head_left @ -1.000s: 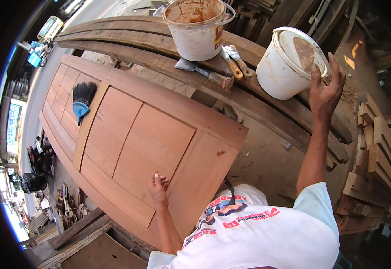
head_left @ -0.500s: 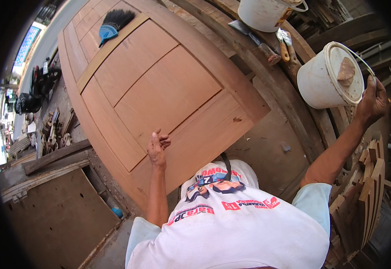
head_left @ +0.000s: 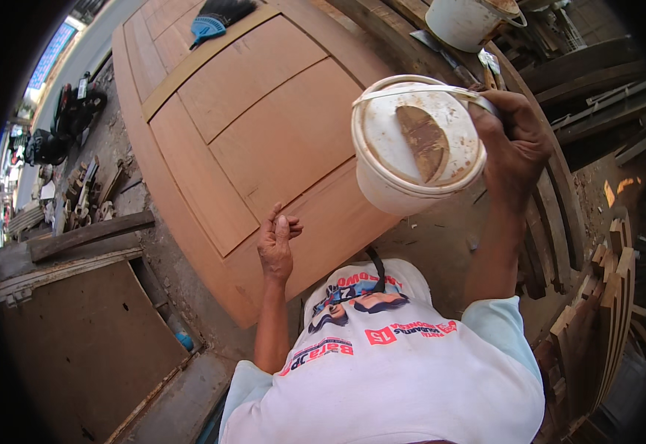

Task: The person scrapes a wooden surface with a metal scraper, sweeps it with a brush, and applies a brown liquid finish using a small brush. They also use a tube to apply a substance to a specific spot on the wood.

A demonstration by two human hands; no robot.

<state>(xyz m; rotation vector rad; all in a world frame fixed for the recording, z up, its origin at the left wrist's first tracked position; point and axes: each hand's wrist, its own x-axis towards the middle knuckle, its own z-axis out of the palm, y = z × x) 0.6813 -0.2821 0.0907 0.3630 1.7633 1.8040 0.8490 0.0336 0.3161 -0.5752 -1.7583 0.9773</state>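
My right hand (head_left: 508, 140) grips the handle of a lidded white bucket (head_left: 397, 185), holding it up over the near right part of a wooden panelled door (head_left: 263, 133). The bucket's dirty lid has a brown patch on it. My left hand (head_left: 278, 240) is open with loosely bent fingers at the door's lower part, holding nothing; whether it touches the wood I cannot tell. A blue broom head with black bristles (head_left: 208, 29) lies on the door. Another white bucket (head_left: 463, 22) stands on the planks at the top right, beside scrapers and brushes (head_left: 489, 66), partly hidden.
Long dark planks (head_left: 560, 229) run along the right, with stacked wood pieces (head_left: 589, 333) at lower right. A dark board (head_left: 89, 348) lies at lower left, near wood scraps (head_left: 86, 192). A motorbike (head_left: 67, 122) stands beside the road (head_left: 78, 59) at upper left.
My right hand has taken the lidded bucket by its handle and lifted it leftward from the planks to over the door. My left hand has shifted slightly. The view has turned.
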